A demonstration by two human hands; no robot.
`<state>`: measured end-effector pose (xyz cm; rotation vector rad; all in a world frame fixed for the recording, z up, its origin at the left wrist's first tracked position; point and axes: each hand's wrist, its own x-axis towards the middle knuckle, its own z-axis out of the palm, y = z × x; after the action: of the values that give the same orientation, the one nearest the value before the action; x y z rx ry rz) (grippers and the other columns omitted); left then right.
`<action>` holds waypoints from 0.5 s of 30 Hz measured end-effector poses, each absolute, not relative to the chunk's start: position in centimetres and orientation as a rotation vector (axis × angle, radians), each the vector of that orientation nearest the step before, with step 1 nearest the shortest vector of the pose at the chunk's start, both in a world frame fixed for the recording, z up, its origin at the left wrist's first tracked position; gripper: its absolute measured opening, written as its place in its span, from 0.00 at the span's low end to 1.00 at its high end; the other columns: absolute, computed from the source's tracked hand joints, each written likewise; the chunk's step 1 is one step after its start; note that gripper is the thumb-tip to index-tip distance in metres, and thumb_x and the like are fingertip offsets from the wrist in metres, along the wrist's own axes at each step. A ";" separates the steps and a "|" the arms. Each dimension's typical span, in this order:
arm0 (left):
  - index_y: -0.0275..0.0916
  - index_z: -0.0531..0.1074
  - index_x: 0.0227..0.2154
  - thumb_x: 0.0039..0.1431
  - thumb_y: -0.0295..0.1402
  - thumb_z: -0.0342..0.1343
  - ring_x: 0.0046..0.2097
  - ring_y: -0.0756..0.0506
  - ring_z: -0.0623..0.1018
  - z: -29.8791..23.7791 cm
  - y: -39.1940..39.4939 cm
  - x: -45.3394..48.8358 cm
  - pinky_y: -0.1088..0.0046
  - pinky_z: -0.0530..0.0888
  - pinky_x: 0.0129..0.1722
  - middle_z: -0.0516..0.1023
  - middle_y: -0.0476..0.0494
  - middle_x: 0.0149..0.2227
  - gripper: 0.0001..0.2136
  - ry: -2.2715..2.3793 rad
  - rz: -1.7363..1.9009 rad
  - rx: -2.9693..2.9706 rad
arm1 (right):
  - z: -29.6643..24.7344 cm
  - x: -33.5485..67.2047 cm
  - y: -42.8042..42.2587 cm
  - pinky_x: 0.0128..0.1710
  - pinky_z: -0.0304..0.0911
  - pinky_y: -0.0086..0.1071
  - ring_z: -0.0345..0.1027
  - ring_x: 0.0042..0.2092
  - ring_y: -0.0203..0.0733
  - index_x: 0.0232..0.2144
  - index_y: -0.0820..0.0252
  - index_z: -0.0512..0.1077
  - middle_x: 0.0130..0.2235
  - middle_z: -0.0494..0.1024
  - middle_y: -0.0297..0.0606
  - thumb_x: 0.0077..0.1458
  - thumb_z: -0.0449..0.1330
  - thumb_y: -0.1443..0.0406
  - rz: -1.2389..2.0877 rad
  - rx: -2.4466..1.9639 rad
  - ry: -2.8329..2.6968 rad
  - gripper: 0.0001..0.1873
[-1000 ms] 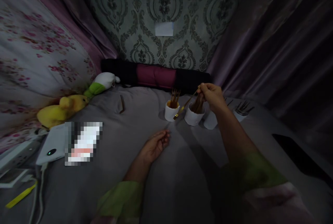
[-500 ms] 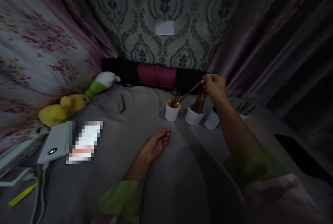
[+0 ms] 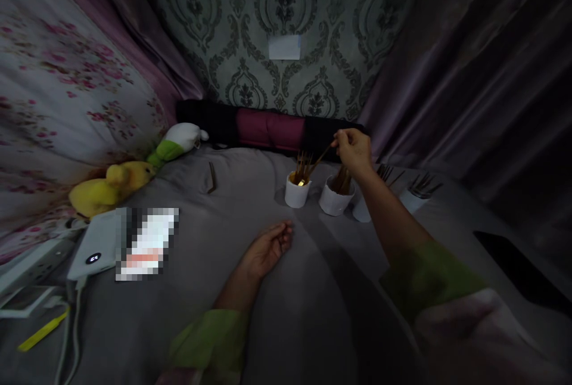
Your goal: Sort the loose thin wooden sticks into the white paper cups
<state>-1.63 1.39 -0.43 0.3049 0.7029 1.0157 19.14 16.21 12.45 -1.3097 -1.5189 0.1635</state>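
Observation:
My right hand [image 3: 353,149] pinches the upper end of a thin gold-coloured stick [image 3: 322,157], which slants down to the left. Its shiny lower end is at the mouth of the leftmost white cup [image 3: 295,196], where several similar thin gold sticks [image 3: 304,164] stand. Below that hand is a second white cup [image 3: 336,203] with more thin brownish-gold sticks. On the grey sheet, in front of the cups, my left hand [image 3: 267,249] rests with palm partly up and fingers loosely curled. Nothing shows in it.
Further right stand a third cup [image 3: 361,211], partly behind my forearm, and another cup [image 3: 413,199] of dark sticks. A dark flat object [image 3: 521,269] lies at far right. Leftward are a bent brownish piece [image 3: 212,177], plush toys [image 3: 111,185], a power bank [image 3: 96,248] with cables and a yellow marker [image 3: 42,331].
My right hand has moved left with the stick, whose lower end has gone into the leftmost cup's mouth. My left hand has stayed in place.

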 end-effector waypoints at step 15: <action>0.29 0.73 0.32 0.54 0.24 0.53 0.25 0.56 0.68 -0.4 1.4 -1.6 0.81 0.67 0.25 0.70 0.45 0.27 0.05 0.700 1.009 0.305 | 10.7 17.2 15.8 0.31 0.60 0.29 0.67 0.28 0.36 0.29 0.61 0.71 0.25 0.75 0.35 0.54 0.49 0.60 0.208 -1.364 -1.611 0.14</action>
<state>-1.62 1.42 -0.42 0.3054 0.7000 1.0094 17.21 15.78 10.66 -1.3642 -1.6115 0.2078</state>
